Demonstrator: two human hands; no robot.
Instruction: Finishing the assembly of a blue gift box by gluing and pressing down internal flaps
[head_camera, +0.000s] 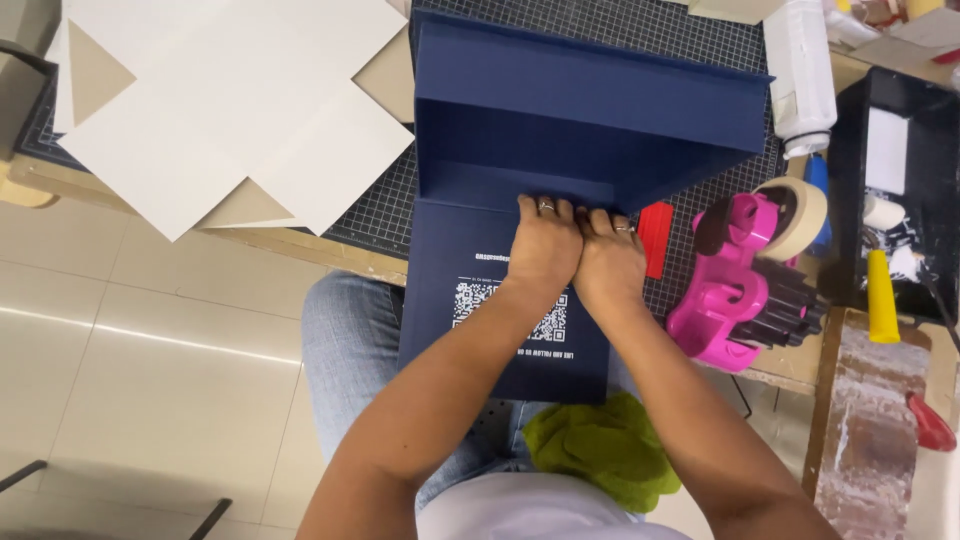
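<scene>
Hands (578, 250) on navy box (590, 110)

Glossy pale floor tiles (150, 330); wooden table (300, 248) under a gridded mat (380, 215).

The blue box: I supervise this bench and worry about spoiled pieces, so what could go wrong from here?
1. Both hands, left hand and right hand, press one spot on the fold of the blue box; uneven pressure might crease it.
2. The box's front flap overhangs the table edge onto the lap, so it could sag or slip.
3. The pink tape dispenser and red scraper sit close to the right hand; an elbow or wrist might knock them.
</scene>
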